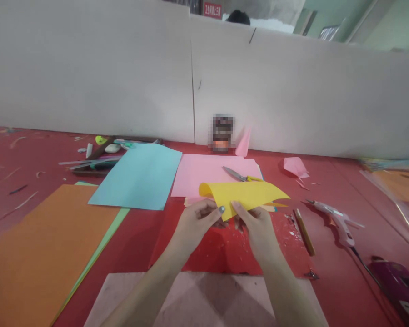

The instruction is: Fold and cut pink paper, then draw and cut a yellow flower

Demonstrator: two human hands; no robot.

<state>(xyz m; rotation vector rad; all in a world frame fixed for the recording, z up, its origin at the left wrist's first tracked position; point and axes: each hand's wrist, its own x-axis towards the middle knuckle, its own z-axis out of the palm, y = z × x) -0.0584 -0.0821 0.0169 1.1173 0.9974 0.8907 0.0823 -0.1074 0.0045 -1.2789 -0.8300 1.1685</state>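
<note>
Near the frame's centre, left hand and right hand both pinch the curling yellow paper around its lower corner, seemingly to control its bend; scissors lie just beyond, presumably within reach.

A sheet of bright, plain yellow paper was held above the red bench, loosely bent over rather than creased flat. Its left end curled into an open, rounded roll, while its right side tapered to a point. The near corner angled down toward the viewer, pinched between the left hand at its left edge and the right hand, whose thumb pressed on top.
</note>
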